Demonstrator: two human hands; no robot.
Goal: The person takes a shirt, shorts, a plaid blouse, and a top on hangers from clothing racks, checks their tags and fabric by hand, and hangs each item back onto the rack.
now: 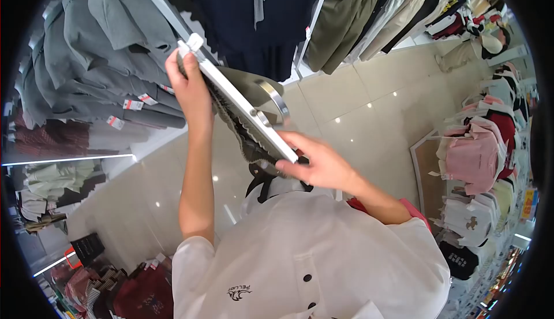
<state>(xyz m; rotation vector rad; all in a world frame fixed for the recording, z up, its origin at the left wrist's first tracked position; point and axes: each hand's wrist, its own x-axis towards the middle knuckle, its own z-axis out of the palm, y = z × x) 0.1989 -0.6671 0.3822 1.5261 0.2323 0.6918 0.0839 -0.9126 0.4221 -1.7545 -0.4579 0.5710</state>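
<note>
A white clip hanger (234, 92) slants across the middle of the view, with a curved metal hook (277, 101) at its centre. My left hand (189, 82) is closed around its upper end, beside a white clip (193, 43). At the lower end, my right hand (314, 160) grips the bar between thumb and fingers, slightly blurred. An olive garment with a gathered elastic waistband (234, 125) hangs along the bar; most of it is hidden, so I cannot tell its kind.
Grey garments (104, 30) with price tags hang at left. A navy printed top (248, 19) is straight ahead, and olive trousers (340, 21) hang on a rail right of it. Racks of pink and white tops (476, 151) line the right. A person (470, 53) crouches at far right.
</note>
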